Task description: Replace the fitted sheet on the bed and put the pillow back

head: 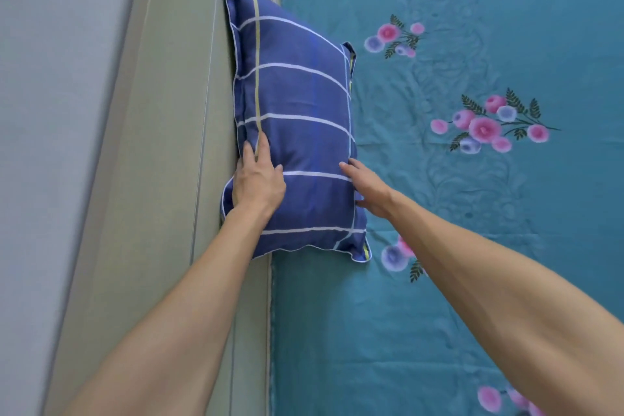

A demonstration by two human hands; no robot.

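Left hand (258, 184) and right hand (369, 187) lie flat, fingers straight, gripping nothing, pressing the pillow (297, 132) against the headboard (175, 145) on the sheet (472, 213), likely to seat it.

**A bedroom in a home**

A bed (439, 331) fills most of the view, covered by a teal sheet (472, 213) printed with pink and lilac flowers. A blue checked pillow (297, 105) leans against a pale green padded headboard (175, 145) at the bed's edge. Beyond the headboard stands a plain grey wall (44, 111). The soft, patterned bedding suggests a household rather than a workplace.
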